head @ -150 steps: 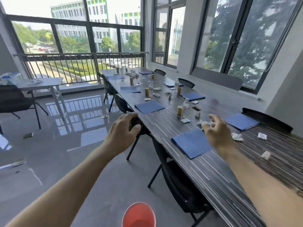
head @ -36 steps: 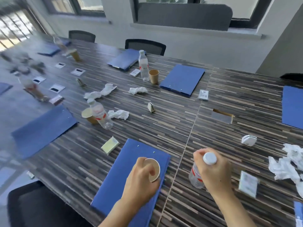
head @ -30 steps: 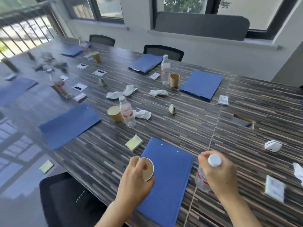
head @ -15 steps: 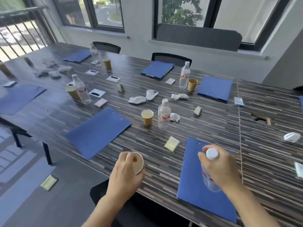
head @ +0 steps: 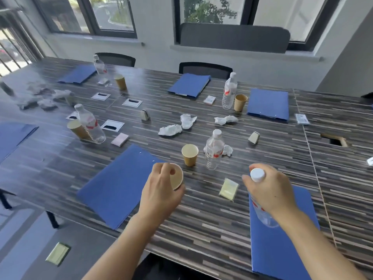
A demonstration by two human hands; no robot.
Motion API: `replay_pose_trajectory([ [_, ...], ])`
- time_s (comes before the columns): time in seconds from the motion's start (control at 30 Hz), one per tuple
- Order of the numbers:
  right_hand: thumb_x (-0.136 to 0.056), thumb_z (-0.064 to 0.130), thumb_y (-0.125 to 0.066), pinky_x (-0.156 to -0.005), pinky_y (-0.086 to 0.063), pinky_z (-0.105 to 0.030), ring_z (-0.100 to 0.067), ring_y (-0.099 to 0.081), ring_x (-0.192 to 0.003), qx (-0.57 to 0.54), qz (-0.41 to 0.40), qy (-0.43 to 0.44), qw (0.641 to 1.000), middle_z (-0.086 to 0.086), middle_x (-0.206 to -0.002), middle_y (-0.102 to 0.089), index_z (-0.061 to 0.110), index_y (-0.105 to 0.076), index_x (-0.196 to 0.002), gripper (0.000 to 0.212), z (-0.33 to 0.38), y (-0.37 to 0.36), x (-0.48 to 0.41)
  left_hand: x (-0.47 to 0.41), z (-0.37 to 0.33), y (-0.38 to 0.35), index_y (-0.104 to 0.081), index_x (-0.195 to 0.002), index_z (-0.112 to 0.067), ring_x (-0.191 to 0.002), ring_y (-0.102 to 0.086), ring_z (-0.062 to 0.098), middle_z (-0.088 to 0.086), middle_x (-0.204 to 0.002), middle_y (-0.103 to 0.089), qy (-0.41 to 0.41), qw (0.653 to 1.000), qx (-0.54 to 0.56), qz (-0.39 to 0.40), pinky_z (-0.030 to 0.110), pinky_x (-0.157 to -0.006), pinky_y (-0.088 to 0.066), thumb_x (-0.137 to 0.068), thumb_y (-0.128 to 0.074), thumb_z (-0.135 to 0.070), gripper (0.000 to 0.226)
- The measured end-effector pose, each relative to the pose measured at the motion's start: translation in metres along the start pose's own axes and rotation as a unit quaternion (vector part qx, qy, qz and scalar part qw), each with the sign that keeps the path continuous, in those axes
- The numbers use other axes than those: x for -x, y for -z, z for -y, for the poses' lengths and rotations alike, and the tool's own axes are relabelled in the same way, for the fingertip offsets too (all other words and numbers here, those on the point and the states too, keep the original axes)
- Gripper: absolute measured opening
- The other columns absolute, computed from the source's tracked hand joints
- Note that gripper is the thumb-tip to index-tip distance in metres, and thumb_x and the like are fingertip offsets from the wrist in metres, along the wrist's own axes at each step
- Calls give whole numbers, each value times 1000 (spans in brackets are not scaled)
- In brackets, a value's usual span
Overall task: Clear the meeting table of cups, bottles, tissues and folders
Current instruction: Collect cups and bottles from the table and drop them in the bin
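Left grip [head: 161, 197] curled round a paper cup [head: 177, 178], held over the surface [head: 201, 229] at the right edge of the left blue folder [head: 117, 188]. Cup is tipped, axis near level, round end facing up-right; can't tell whether that's mouth or base. Right grip [head: 270, 190] wrapped round a clear bottle [head: 264, 216] just under its white cap. Bottle roughly upright, cap up, base over the right blue folder [head: 282, 249].

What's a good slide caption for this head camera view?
Left hand holds a paper cup, right hand a water bottle, above a meeting table strewn with folders, tissues, cups.
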State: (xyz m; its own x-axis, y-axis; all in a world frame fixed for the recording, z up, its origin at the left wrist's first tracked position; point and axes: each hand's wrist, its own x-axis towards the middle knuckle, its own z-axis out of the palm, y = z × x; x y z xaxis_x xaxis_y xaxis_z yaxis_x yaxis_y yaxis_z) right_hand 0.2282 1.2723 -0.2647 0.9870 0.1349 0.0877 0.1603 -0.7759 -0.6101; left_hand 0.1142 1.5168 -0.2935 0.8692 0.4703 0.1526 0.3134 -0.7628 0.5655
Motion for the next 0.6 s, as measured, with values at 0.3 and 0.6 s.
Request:
replay_pose_trajectory([
  [0.3,-86,42,-69,-87,-51,-41,-31,-63,-114,82,42,25,995,-3,-134,-63,21,-57,-137,55,40,-44,-105,-128,4,-35,-41,-121,-25,-100,-53,23,-3,-123,-47,-14,999,15,41,37,-75,-46,-81,-74,-40,54],
  [0.6,-91,50,-59,-84,-49,-40,-28,-61,-118,184,126,105,969,6,-144,-52,33,-31,-154,71,63,-80,-157,-190,22,-97,-34,-118,-25,-95,-57,27,0,-113,-54,-71,990,-38,112,41,-78,-48,-78,-73,-39,57],
])
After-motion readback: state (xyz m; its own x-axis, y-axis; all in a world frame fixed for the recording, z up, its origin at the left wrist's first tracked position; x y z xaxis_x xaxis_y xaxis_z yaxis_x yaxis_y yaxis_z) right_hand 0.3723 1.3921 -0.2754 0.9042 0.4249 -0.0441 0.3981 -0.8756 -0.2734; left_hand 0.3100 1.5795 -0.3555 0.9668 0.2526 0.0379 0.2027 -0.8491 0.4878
